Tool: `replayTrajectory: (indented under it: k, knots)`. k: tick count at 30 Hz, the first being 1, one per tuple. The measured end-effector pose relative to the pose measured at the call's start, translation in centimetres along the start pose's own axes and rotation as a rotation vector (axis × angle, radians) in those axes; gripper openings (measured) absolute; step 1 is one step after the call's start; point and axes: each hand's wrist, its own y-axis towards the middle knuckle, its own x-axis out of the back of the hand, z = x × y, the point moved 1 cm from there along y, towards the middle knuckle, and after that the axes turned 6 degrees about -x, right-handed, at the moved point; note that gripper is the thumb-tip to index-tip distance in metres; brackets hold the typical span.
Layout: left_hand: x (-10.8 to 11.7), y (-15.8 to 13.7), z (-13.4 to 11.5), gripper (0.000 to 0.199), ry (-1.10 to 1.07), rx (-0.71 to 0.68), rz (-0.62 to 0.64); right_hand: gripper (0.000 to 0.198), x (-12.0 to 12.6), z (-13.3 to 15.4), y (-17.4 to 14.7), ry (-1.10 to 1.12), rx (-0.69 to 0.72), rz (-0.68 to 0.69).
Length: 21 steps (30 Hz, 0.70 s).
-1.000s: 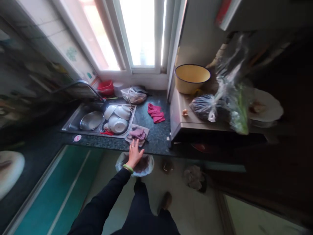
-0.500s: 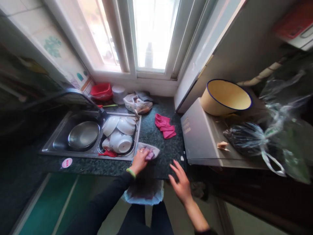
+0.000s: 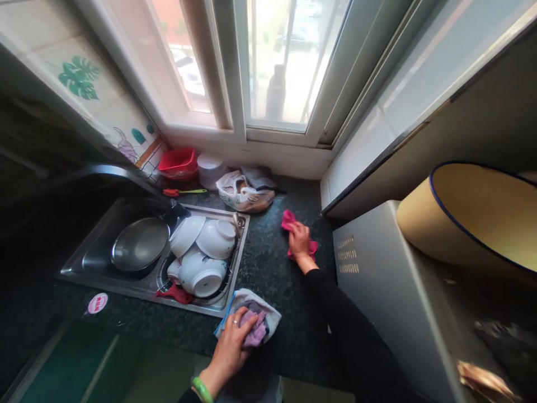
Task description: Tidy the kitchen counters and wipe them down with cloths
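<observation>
My left hand (image 3: 227,345), with a ring and a green bangle, closes its fingers on a bunched purple cloth (image 3: 257,334) at the counter's front edge. Beneath that lies a pale cloth (image 3: 272,314) with a blue edge. Farther back on the dark counter (image 3: 271,257), my right hand (image 3: 299,240) is clasped over a pink cloth (image 3: 288,217). Parts of the pink cloth show on both sides of the hand, and the rest is covered. To the left, white bowls (image 3: 205,274) are stacked upside down in the sink's right basin.
A pan (image 3: 140,244) sits in the left basin of the steel sink (image 3: 94,260). Behind stand a red basin (image 3: 178,162), a white tub (image 3: 211,170) and a plastic bag (image 3: 241,193). On the right, a grey metal box (image 3: 377,268) carries a yellow pot (image 3: 419,218).
My right hand has moved forward from open above the counter's front edge onto the pink cloth and closed on it. My left hand stays on the purple cloth. The view has shifted closer.
</observation>
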Motion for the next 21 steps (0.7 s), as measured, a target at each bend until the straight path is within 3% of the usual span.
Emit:
replayTrajectory:
  k: [3,6,8,10,13,16,18,21]
  knots:
    - [-0.1,-0.1,0.2,0.082,-0.028,-0.028,-0.051,0.046,0.5,-2.4,5.3,-0.024,-0.206,-0.159]
    - [0.0,-0.1,0.1,0.080,-0.046,-0.037,-0.058,0.051,-0.1,-3.8,10.0,-0.063,-0.296,-0.150]
    - [0.2,0.0,0.0,0.078,-0.060,-0.031,-0.056,0.051,-1.4,-2.8,10.4,-0.039,-0.260,-0.094]
    - [0.5,0.3,0.0,0.074,-0.091,-0.028,-0.049,0.051,-2.7,0.0,7.5,0.064,-0.116,0.012]
    - [1.4,0.8,0.0,0.064,-0.224,-0.017,-0.063,0.052,-3.2,5.5,-2.0,0.290,0.162,0.221]
    - [3.7,1.2,0.0,0.044,-0.460,0.024,-0.091,0.050,-1.8,8.8,-10.9,0.503,0.306,0.440]
    - [6.0,1.1,0.0,0.038,-0.621,0.045,-0.079,0.048,-0.2,9.0,-12.1,0.622,0.324,0.540]
    - [9.6,0.2,-0.2,0.050,-0.861,0.122,-0.063,0.046,1.1,7.6,-5.4,0.543,0.224,0.443]
